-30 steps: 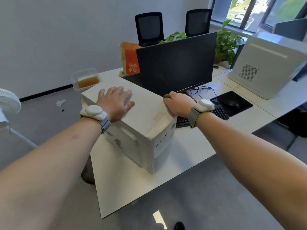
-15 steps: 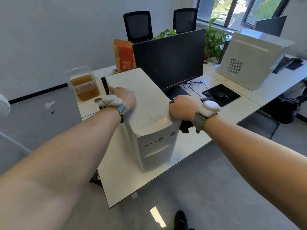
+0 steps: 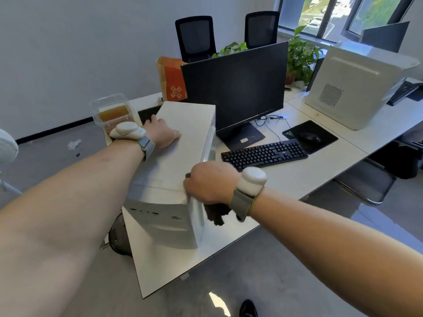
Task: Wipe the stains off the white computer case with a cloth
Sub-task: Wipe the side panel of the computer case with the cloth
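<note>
The right hand (image 3: 209,184) was closed on a dark cloth (image 3: 216,213), which hung under the wrist against the right side of the white computer case (image 3: 183,143). The knuckles sat at the front right top edge of the case. The left hand (image 3: 161,131) lay on the top panel near its left edge, with the fingers bent over that edge; it seemed to hold the case, though the fingertips were partly hidden.

The case stood upright on the white desk (image 3: 286,179), near the front left corner of the desk, with its front panel toward the person. A monitor (image 3: 235,85) stood just behind and to the right of the case, and a black keyboard (image 3: 265,154) lay to the right of the case.

In my judgement the case is heavy and stiff, with smooth panels that can slip on the desk. It is best held by the top edges, with one hand bracing. The cloth is soft and light; it should be kept bunched in the palm and pressed flat on the panel. No stains could be seen clearly on the case.
</note>
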Motion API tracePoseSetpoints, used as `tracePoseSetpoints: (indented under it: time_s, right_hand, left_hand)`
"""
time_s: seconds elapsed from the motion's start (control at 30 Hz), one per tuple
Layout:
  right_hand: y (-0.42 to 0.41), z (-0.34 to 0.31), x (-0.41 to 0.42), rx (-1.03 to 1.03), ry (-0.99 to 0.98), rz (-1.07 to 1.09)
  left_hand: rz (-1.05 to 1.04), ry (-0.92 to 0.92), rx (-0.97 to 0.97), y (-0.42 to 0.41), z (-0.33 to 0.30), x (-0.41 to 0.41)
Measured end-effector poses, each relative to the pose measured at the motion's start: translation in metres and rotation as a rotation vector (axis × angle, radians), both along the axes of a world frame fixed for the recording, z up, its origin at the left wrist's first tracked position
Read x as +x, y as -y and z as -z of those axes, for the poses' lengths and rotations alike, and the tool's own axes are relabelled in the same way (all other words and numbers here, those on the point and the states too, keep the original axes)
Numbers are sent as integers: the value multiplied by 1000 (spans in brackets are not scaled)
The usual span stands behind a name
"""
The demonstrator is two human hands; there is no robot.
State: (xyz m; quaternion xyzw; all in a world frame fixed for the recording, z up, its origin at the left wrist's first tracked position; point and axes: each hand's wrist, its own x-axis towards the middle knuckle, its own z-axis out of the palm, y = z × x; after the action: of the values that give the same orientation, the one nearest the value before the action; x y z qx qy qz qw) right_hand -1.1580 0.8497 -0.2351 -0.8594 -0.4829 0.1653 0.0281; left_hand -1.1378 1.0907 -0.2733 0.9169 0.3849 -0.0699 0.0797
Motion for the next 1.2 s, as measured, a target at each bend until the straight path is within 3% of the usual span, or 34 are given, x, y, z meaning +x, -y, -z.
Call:
tracePoseSetpoints:
  time_s: [0.23, 0.43, 0.53, 0.67, 0.97, 1.07, 1.2]
  right_hand:
    - [-40, 19, -47, 87, -143, -239]
    - [-64, 36, -55, 258, -449, -232]
    - [-64, 43, -47, 442, -613, -201]
    - [-43, 42, -21, 452, -655, 11]
    - [13, 19, 91, 890, -264, 571]
    - [26, 28, 114, 960, -277, 756]
    - [34, 47, 113, 1053, -387, 831]
  left_hand:
    - [114, 36, -25, 22, -10, 10]
    - [397, -143, -17, 37, -14, 12]
    - [403, -156, -27, 41, -7, 6]
    - [391, -103, 2, 38, 6, -4]
    - [288, -54, 82, 40, 12, 1]
    - [201, -32, 77, 40, 15, 10]
    - [132, 9, 123, 41, 13, 17]
